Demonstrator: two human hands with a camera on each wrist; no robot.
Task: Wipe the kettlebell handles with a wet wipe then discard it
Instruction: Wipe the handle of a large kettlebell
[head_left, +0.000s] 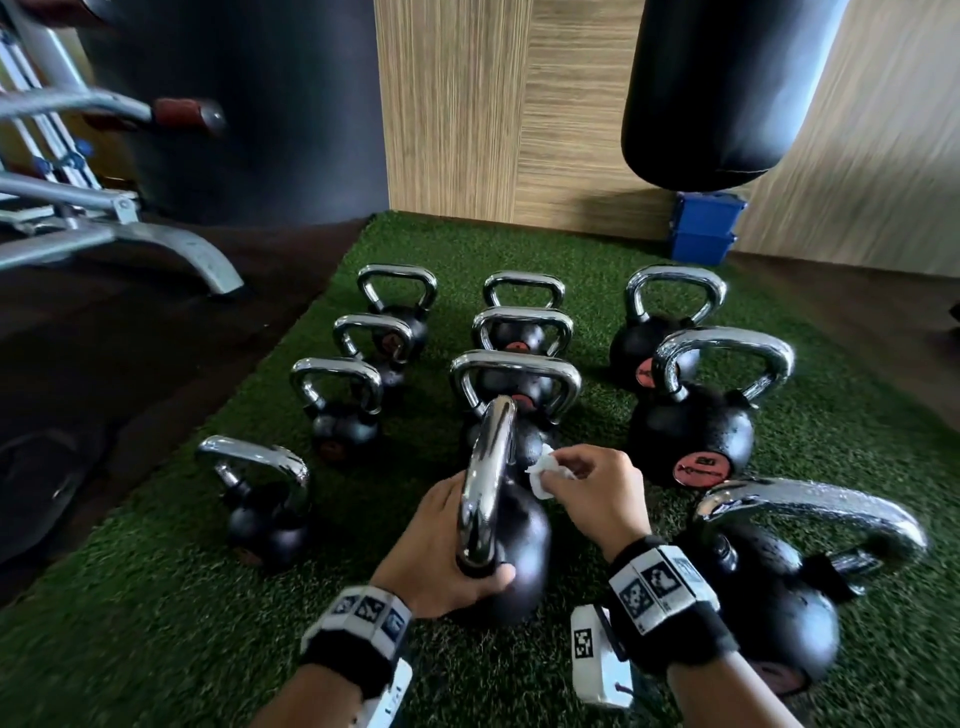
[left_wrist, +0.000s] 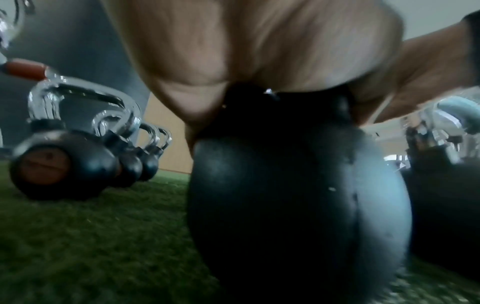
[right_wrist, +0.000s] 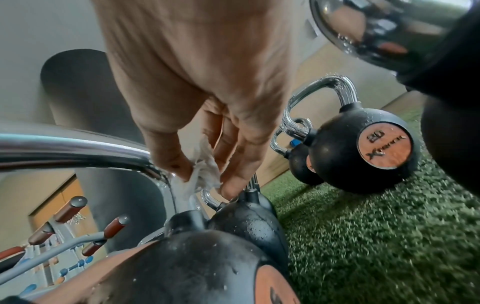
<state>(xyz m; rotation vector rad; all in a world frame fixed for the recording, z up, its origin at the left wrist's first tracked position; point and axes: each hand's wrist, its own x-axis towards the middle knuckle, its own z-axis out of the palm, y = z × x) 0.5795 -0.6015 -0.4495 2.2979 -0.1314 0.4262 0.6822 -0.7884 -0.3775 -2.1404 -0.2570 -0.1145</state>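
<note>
Left hand (head_left: 441, 551) grip wraps kettlebell handle (head_left: 485, 478); right hand (head_left: 597, 493) grip pinches wipe (head_left: 543, 475); more kettlebells (head_left: 691, 415) crowd turf (head_left: 156, 597).

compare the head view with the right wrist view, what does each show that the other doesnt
Only the head view shows the left hand gripping the near end of the chrome handle of the front kettlebell, the hanging punching bag and the blue bins.

Only the right wrist view shows the number 20 on the orange label of a kettlebell, and water droplets at the wipe's contact with the handle.

Both show the right hand pinching the white wet wipe against that handle, and the green turf.
</note>
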